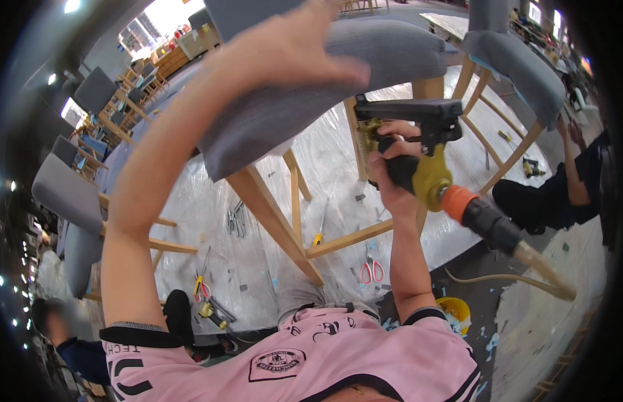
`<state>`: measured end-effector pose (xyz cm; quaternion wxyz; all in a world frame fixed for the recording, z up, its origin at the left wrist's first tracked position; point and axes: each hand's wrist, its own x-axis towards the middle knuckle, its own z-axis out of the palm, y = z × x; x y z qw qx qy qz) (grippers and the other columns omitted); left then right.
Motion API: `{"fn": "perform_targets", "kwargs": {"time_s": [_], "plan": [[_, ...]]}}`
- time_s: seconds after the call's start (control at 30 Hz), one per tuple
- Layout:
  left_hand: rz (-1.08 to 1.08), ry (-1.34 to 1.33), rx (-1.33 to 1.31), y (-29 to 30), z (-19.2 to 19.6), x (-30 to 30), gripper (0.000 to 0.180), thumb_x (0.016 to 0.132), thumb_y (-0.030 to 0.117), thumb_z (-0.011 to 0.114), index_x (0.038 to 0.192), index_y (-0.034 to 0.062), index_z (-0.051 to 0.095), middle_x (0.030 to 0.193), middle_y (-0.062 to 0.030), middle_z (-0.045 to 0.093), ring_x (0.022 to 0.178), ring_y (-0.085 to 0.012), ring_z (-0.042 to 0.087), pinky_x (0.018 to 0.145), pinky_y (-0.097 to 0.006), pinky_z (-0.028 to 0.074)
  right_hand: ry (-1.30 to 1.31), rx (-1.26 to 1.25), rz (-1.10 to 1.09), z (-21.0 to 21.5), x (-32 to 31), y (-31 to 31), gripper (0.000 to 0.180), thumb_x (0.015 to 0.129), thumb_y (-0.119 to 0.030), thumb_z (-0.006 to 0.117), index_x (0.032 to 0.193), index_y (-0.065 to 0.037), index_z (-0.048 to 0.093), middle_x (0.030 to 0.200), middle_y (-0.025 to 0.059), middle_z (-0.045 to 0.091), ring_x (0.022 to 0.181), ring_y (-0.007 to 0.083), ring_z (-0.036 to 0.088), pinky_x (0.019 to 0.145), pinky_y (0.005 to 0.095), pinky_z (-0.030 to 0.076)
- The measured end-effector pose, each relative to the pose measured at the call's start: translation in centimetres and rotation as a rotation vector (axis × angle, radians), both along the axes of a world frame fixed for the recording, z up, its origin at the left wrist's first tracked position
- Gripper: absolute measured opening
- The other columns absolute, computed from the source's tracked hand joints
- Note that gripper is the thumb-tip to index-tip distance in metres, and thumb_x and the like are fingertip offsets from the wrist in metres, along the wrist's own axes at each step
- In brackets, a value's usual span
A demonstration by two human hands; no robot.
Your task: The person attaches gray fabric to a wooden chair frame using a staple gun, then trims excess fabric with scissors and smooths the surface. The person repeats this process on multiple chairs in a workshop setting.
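While the left hand [291, 53] is blurred over the grey chair [385, 50], thumb spread from the other fingers, the right hand [392, 171] wraps its fingers round the grip of the yellow-and-black pneumatic tool [433, 175], just beside the chair. Clear plastic sheeting [251, 268] spreads beneath, bearing red-handled scissors [372, 270]. Further chairs [67, 191] stand at left.

Through my head view: an air tool [428, 175] in the right hand [392, 191], beside a grey chair [271, 120].
I see the left hand [301, 52], blurred and spread over the seat; whether it touches, I can't tell. The tool's hose [535, 263] runs from an orange fitting [455, 201]. On the film-covered worktop [351, 208] lie red-handled scissors [372, 271] and a yellow-handled screwdriver [317, 240]. Another person [586, 174] is at the right.
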<state>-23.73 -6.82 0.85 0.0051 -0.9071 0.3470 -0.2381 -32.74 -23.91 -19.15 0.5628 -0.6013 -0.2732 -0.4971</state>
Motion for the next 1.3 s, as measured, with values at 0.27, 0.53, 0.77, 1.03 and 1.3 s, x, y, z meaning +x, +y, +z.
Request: {"fn": "perform_targets", "kwargs": {"time_s": [0.27,0.53,0.77,1.03,1.3], "plan": [[-0.016,0.32,-0.038,3.1,1.6,2.5,0.069,0.109,0.056,0.031,0.145,-0.0003,0.048,0.137,-0.0333,0.058,0.126,-0.0462,0.058,0.111,-0.052,0.043,0.007,-0.059,0.068,0.9,1.9,0.5,0.027,0.085,0.006,0.074,0.097,-0.008,0.054,0.115,0.0148,0.067,0.125,0.0371,0.062,0.11,0.0515,0.045],[0.058,0.015,0.051,1.4,-0.6,-2.7,0.057,0.105,0.047,0.047,0.138,0.0011,0.052,0.126,-0.0287,0.063,0.11,-0.044,0.065,0.095,-0.051,0.052,-0.012,-0.113,0.124,0.1,2.6,-0.8,0.026,0.086,0.003,0.074,0.097,-0.009,0.053,0.118,0.0163,0.065,0.125,0.0382,0.061,0.112,0.0529,0.042],[0.079,-0.62,0.283,2.0,-5.9,-2.8,0.078,0.099,0.053,0.058,0.159,0.0073,0.035,0.144,-0.0281,0.048,0.121,-0.0423,0.052,0.104,-0.052,0.042,0.006,-0.187,-0.02,-0.3,2.1,0.2,0.027,0.087,0.003,0.074,0.1,-0.007,0.053,0.118,0.0179,0.065,0.123,0.0347,0.061,0.112,0.0527,0.042],[0.046,-0.596,0.309,1.0,-5.5,-4.2,0.071,0.099,0.045,0.06,0.154,0.0053,0.04,0.139,-0.0299,0.051,0.118,-0.0437,0.054,0.101,-0.054,0.044,0.103,-0.047,0.061,-2.3,0.5,1.7,0.022,0.089,-0.002,0.077,0.086,-0.003,0.055,0.122,0.0181,0.061,0.12,0.031,0.062,0.109,0.0512,0.048],[0.164,-0.621,0.337,1.6,-7.2,-3.4,0.104,0.078,0.032,0.086,0.163,0.021,0.028,0.151,-0.0188,0.042,0.128,-0.038,0.048,0.106,-0.051,0.04,0.225,0.088,0.112,-2.9,1.0,3.2,0.025,0.074,0.001,0.075,0.093,-0.008,0.061,0.105,0.0069,0.07,0.089,0.0149,0.067,0.08,0.0299,0.056]]}}
